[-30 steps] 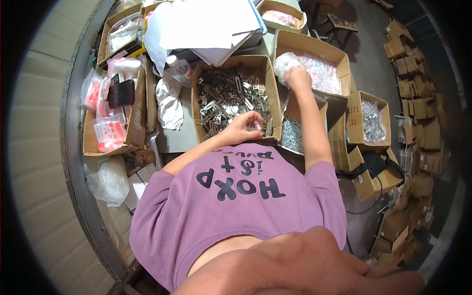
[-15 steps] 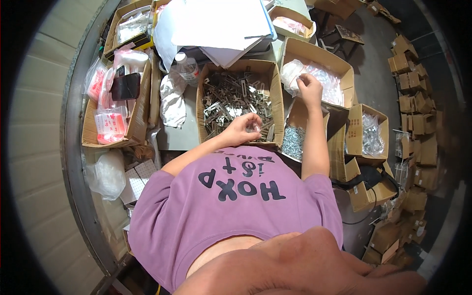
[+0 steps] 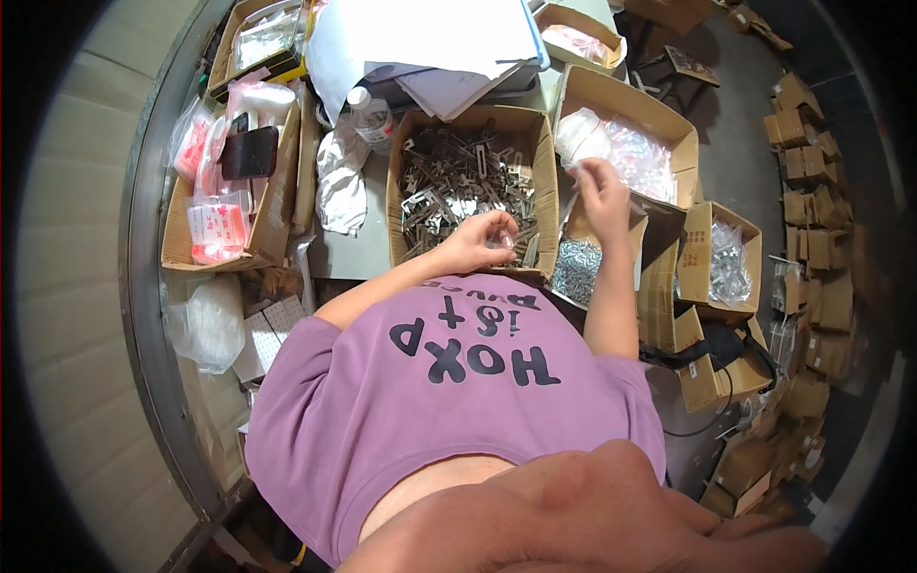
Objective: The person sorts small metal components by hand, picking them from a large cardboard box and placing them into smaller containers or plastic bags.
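Below my chin, over the near edge of the cardboard box of metal brackets, my left hand is curled, its fingertips pinched together on a small clear item; what that item is I cannot tell. My right hand is raised over the gap between that box and the open carton of clear plastic bags, fingers drawn together on a thin clear bag edge, though the grip is too small to confirm. Just below the right hand lies a box of small silver screws. Left of the bracket box, on the grey table, sit a crumpled white bag and a clear bottle. Further left, a shallow carton holds red-and-white packets and a black phone. White paper sheets cover the far side.
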Motion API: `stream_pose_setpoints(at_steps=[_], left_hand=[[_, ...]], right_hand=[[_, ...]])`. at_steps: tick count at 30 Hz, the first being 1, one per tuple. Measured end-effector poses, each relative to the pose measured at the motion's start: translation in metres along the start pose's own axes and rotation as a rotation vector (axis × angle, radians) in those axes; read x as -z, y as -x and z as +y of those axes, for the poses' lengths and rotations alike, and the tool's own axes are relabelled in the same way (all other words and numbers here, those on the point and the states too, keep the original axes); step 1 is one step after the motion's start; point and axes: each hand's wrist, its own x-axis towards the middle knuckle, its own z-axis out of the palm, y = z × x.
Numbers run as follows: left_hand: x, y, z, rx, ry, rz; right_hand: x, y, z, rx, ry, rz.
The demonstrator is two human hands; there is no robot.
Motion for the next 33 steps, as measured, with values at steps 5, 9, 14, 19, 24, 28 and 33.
stream_pose_setpoints(at_steps=[5,9,14,19,24,28,33], left_hand=[[-0.004,-0.002,0.002,-0.005,0.091,0.035],[-0.005,-0.003,0.007,-0.051,0.019,-0.010],[-0.003,-0.001,0.007,-0.107,-0.138,-0.123],[-0.001,0.005,0.016,-0.120,-0.094,0.121],[-0.005,0.008,0.030,-0.169,-0.336,0.219],[-0.006,0.006,0.027,-0.335,-0.453,0.253],[-0.006,0.006,0.028,-0.360,-0.507,0.221]], right_hand=[[-0.022,0.051,-0.048,0.197,0.062,-0.437],[-0.020,0.056,-0.045,0.328,0.122,-0.494],[-0.014,0.058,-0.050,0.413,0.291,-0.578],[-0.015,0.061,-0.043,0.351,0.208,-0.391],[-0.017,0.064,-0.046,0.098,0.142,-0.398],[-0.025,0.066,-0.041,0.196,0.164,-0.339],[-0.025,0.070,-0.039,0.185,0.128,-0.368]])
